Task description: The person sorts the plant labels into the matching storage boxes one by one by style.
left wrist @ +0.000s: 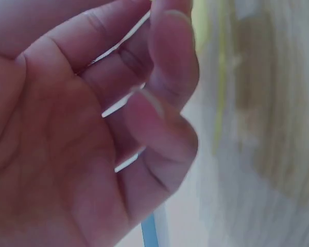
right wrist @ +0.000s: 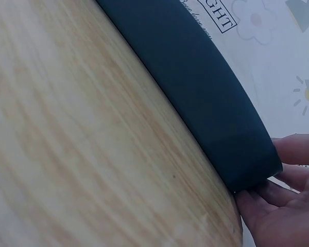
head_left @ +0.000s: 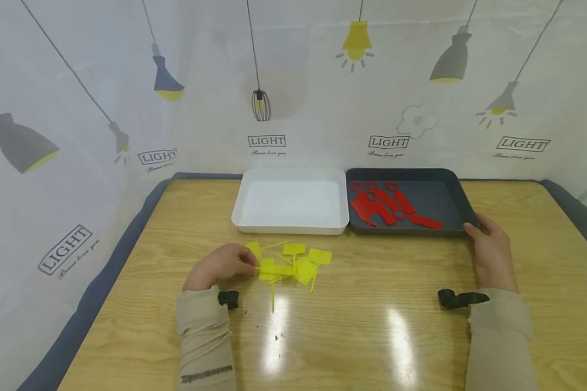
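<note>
A small loose pile of yellow T-shaped plant labels [head_left: 303,270] lies on the wooden table. At its left edge is my left hand [head_left: 222,267], thumb and forefinger pinching what looks like a label's thin stem; the left wrist view shows the other fingers [left wrist: 162,136] curled, with the pinch itself out of sight. On the far right, my right hand [head_left: 493,252] grips the near right corner of a dark grey tray [head_left: 435,201], thumb at the rim. Several red ring-ended tags [head_left: 381,206] lie overlapping in that tray's left half. Seen from the right wrist, the fingers [right wrist: 278,206] hold the tray's corner.
A white tray [head_left: 293,229] with nothing in it stands against the dark tray's left side, at the table's back edge. Behind them hangs a white cloth [head_left: 308,70] printed with lamps. Small dark specks [head_left: 276,338] dot the wooden table [head_left: 352,326] in front.
</note>
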A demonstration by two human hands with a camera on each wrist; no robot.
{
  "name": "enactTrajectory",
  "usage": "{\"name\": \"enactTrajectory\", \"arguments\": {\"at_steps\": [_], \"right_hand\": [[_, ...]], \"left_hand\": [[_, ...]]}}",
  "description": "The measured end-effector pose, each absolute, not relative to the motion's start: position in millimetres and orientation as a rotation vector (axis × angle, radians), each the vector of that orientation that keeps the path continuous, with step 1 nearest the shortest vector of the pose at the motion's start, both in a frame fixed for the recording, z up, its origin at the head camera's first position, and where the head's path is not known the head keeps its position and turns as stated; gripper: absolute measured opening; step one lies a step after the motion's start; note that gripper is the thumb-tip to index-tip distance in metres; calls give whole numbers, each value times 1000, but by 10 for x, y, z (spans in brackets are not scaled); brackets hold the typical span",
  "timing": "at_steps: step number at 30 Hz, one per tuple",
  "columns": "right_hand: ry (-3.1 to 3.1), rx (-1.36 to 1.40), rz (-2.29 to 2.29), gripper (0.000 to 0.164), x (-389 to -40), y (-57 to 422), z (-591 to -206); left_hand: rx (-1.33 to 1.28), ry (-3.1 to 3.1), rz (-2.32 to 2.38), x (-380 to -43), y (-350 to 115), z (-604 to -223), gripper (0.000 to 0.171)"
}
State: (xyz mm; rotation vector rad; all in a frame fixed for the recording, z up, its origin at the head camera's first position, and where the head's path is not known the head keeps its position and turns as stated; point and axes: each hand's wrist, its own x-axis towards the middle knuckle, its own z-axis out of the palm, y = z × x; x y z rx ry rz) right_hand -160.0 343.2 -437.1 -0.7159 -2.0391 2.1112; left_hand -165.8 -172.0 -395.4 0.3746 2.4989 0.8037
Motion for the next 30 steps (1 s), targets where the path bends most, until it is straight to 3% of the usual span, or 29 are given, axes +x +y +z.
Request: {"name": "enactTrajectory", "arguments": {"at_steps": [24, 30], "right_hand": [[-2082, -722, 2108, 63, -1625, 3426, -4354], [-2049, -765, 2117, 62, -1614, 3424, -4361]], "left_hand": [[356, 2522, 1018, -1656, -1772, -3886, 8], [246, 2580, 1138, -1715, -1775, -3904, 20]]}}
